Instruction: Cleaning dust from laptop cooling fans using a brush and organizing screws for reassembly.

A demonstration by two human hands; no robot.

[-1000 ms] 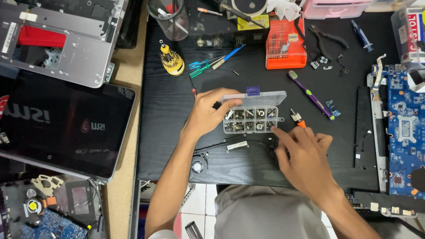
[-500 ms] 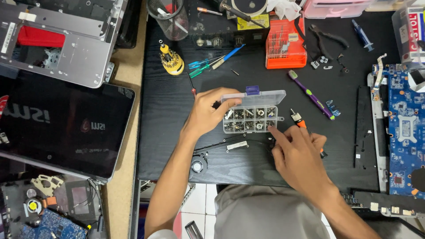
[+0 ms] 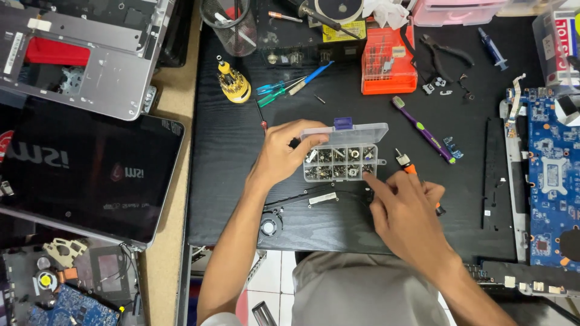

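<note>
The clear plastic organiser box (image 3: pixel 342 155) catches light on its glossy lid, small bright metal parts glinting in its compartments. Under it, the black tabletop (image 3: pixel 229 175) shows a matt, wood-grain texture. At ten o'clock from the box, a laptop lid (image 3: pixel 84 175) looks smooth and semi-gloss black. At one o'clock sits an orange translucent plastic case (image 3: pixel 388 60). A brushed silver metal chassis (image 3: pixel 90 60) lies far at ten o'clock. At three o'clock, a blue circuit board (image 3: pixel 553 175) shines faintly.
</note>
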